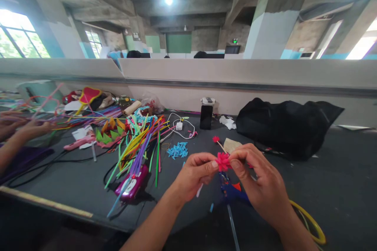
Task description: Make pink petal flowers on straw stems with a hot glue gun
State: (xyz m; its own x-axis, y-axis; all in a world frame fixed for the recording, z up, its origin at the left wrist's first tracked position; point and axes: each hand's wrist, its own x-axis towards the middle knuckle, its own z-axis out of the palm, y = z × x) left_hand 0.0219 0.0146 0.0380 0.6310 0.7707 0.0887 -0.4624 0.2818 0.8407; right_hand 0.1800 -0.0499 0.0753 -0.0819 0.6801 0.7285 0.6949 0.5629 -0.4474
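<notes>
My left hand [200,168] pinches the left side of a small pink-red fuzzy flower [223,162]. The fingertips of my right hand [257,174] are closed on the flower's right side. Something thin and pale sticks out below my left fingers. Under my hands a dark blue glue gun [232,194] lies on the table, partly hidden by my right hand, with a clear stick [232,223] trailing from it toward me. Just beyond the flower lies a small red ball on a pale stem [216,140]. Short blue fuzzy pieces [177,150] are heaped to the left.
Colourful pipe cleaners [138,145] spread across the left, over a purple device [132,184]. Behind stand a black phone [206,117] and a black bag [288,125]. A pink glue gun [79,142] lies farther left, near another person's hands [35,129]. A yellow ring [312,223] sits at right.
</notes>
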